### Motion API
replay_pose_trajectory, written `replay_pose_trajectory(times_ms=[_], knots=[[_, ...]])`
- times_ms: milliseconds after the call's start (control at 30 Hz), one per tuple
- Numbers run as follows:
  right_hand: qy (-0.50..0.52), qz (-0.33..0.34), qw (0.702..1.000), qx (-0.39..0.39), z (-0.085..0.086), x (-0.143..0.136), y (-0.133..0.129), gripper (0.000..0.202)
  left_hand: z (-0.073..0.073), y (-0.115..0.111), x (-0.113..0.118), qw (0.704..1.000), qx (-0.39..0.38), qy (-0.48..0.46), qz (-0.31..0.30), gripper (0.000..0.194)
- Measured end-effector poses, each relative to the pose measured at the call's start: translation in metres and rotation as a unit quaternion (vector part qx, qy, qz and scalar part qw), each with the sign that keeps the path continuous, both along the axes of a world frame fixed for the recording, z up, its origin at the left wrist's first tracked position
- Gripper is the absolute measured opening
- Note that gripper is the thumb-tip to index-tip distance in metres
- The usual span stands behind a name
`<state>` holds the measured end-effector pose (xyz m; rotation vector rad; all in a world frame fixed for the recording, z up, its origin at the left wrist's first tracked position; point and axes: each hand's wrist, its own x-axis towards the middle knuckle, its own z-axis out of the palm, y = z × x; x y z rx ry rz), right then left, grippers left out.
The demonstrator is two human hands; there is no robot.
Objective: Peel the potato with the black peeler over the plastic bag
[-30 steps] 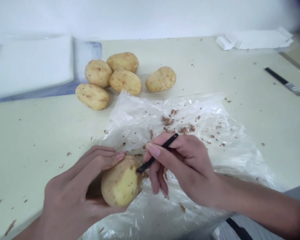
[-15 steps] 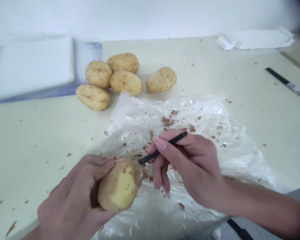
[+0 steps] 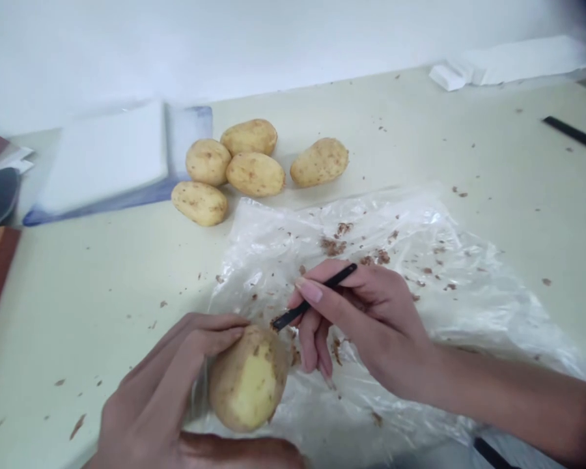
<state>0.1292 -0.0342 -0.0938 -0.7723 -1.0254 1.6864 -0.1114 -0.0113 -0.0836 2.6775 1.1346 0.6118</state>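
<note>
- Well, our left hand holds the peeling potato in a wide grip, with the potato at three o'clock of the palm.
- Our left fingertips press its skin at about eleven o'clock; the thumb lies along its near side at six, and we cannot tell whether it touches.
- A pale yellow bare patch runs down the potato, with brownish skin on both sides of it.
- Our right hand, at two o'clock of the potato, pinches the slim black tool narrowly between thumb and forefinger, the other fingers curled below.
- The tool's tip is at the potato's one o'clock edge; we cannot tell if it touches.
- Beneath our hands spreads a crumpled clear plastic sheet, with brown scraps scattered on it and on the table around it.
- Looking out from our potato, we see a cluster of four potatoes at twelve o'clock, a lone potato at one, a white slab at eleven and a black strip at two.
</note>
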Motion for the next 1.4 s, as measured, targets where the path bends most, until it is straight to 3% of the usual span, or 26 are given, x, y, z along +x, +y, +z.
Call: replay_pose_trajectory(times_ms=[133, 267, 467, 633, 800, 900, 967, 1067, 1167, 1267, 1400], knots=[[0.013, 0.000, 1.000, 0.014, 0.000, 0.001, 0.000, 0.048, 0.002, 0.005, 0.000, 1.000, 0.014, 0.022, -0.003, 0.072], [0.024, 0.005, 1.000, 0.008, 0.000, 0.001, -0.001, 0.047, 0.001, 0.012, -0.004, 0.999, 0.016, 0.022, -0.045, 0.070], [0.029, 0.039, 0.999, 0.010, 0.002, -0.001, -0.008, 0.042, -0.010, 0.008, -0.008, 0.998, 0.015, -0.065, 0.000, 0.065], [0.004, 0.050, 0.998, 0.032, 0.003, -0.003, -0.012, 0.039, -0.017, 0.008, 0.001, 0.997, -0.005, -0.079, -0.007, 0.070], [-0.064, 0.021, 0.993, 0.100, 0.008, -0.004, -0.011, 0.024, -0.013, 0.012, 0.007, 0.996, -0.016, -0.079, -0.026, 0.061], [-0.167, 0.007, 0.971, 0.173, 0.010, -0.002, -0.008, 0.017, -0.012, 0.012, 0.008, 0.996, 0.005, -0.084, -0.031, 0.061], [-0.227, -0.037, 0.955, 0.188, 0.009, 0.000, -0.006, 0.016, -0.013, 0.012, 0.007, 0.996, 0.010, -0.082, -0.033, 0.061], [-0.204, -0.109, 0.963, 0.136, 0.005, 0.001, -0.005, 0.016, -0.014, 0.011, 0.006, 0.997, 0.000, -0.070, -0.034, 0.062], [-0.108, -0.064, 0.990, 0.065, 0.005, -0.001, -0.007, 0.022, -0.014, 0.011, 0.006, 0.996, 0.000, -0.080, -0.034, 0.062], [-0.110, 0.004, 0.991, 0.072, 0.006, -0.003, -0.008, 0.029, -0.014, 0.011, 0.007, 0.995, 0.009, -0.090, -0.036, 0.060], [-0.143, -0.067, 0.985, 0.066, 0.002, 0.000, -0.007, 0.030, -0.014, 0.010, 0.003, 0.998, 0.002, -0.055, -0.024, 0.067]])
